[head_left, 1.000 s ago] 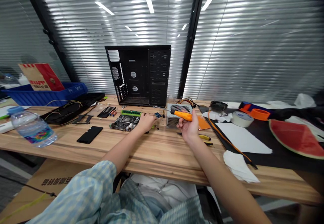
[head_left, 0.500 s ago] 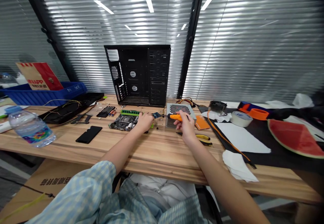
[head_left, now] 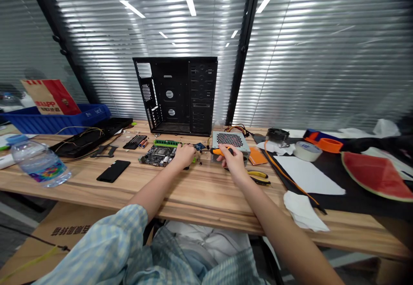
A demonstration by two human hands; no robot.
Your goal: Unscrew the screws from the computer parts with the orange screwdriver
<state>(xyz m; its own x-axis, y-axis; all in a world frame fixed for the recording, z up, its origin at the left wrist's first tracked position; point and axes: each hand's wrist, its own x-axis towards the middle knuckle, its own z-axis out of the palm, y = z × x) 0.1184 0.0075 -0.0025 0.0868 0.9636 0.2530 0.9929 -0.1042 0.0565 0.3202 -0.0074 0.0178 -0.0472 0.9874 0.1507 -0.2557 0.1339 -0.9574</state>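
Observation:
My right hand (head_left: 231, 161) is closed round an orange-handled screwdriver (head_left: 217, 151), whose tip points left toward a motherboard (head_left: 158, 154). My left hand (head_left: 185, 154) rests at the right edge of that motherboard with its fingers curled; what they touch is hidden. A green memory stick (head_left: 166, 143) lies just behind the board. A grey power supply (head_left: 230, 143) with a mesh top sits right behind my right hand. An empty black computer case (head_left: 177, 95) stands upright at the back of the wooden table (head_left: 200, 192).
A black phone (head_left: 113, 171), a water bottle (head_left: 38, 161) and a black tray with cables (head_left: 87, 136) lie to the left. Yellow-handled pliers (head_left: 258, 176), white paper (head_left: 306, 175), a tape roll (head_left: 306, 151) and a watermelon slice (head_left: 374, 174) are to the right.
My right hand has lowered the screwdriver and carried it left, closer to the motherboard and my left hand. The left hand has hardly moved.

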